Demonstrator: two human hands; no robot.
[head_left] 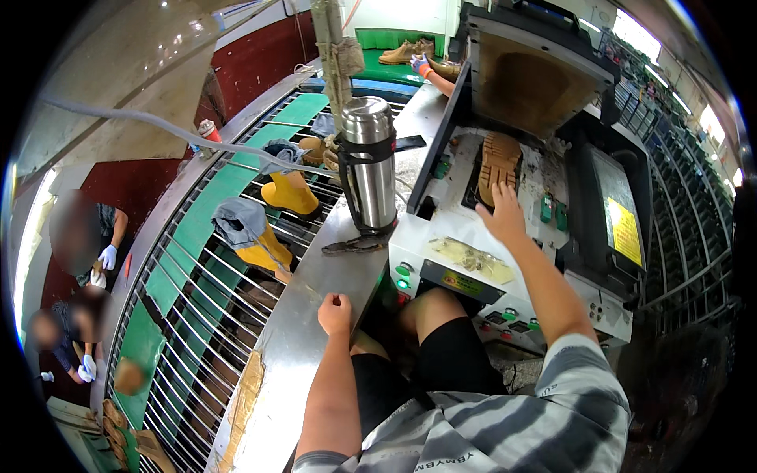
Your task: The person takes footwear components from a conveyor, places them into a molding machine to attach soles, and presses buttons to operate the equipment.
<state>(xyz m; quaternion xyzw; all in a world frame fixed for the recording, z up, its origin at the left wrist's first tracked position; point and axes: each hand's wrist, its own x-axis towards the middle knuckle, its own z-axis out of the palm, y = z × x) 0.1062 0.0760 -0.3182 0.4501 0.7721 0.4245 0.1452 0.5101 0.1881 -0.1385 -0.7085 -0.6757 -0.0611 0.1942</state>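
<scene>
A tan shoe sole (500, 162) lies tread up on the bed of a press-like machine (441, 229) under its raised lid (536, 79). My right hand (505, 214) reaches over the bed, fingers stretched out, with the fingertips at the sole's near end. Whether a whole shoe hangs below the sole is hidden. My left hand (335, 314) is curled closed above the edge of the metal counter (315, 292), with nothing visible in it. Dark-handled pliers (355, 245) lie on that counter beside a steel thermos flask (371, 165).
Yellow boots with grey uppers (292, 191) stand on the roller conveyor (201, 315) at left. A phone (410, 143) lies behind the flask. Beyond the machine, a gloved hand (422, 65) is near tan shoes (402, 53). Other people with gloves work at far left.
</scene>
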